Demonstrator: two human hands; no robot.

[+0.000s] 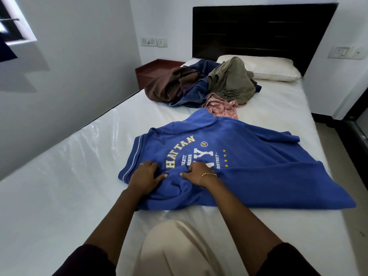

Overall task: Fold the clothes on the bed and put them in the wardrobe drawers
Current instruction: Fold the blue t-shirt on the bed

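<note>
Fingers (159, 177) of both hands pinched a bunched fold of the blue shirt (229, 156), spread on the bed (59, 176); folding barely begun, clothes pile (201, 84) near the pillow (274, 66) untouched, no drawers in view

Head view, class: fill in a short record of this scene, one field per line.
Surface: bed with white cover
Garment in work: blue sweatshirt, spread out, print facing up
Left hand: pinching the sweatshirt fabric
Right hand: gripping a bunched fold of the sweatshirt
Waiting: pile of clothes near the pillow
Wardrobe drawers: not in view
</note>
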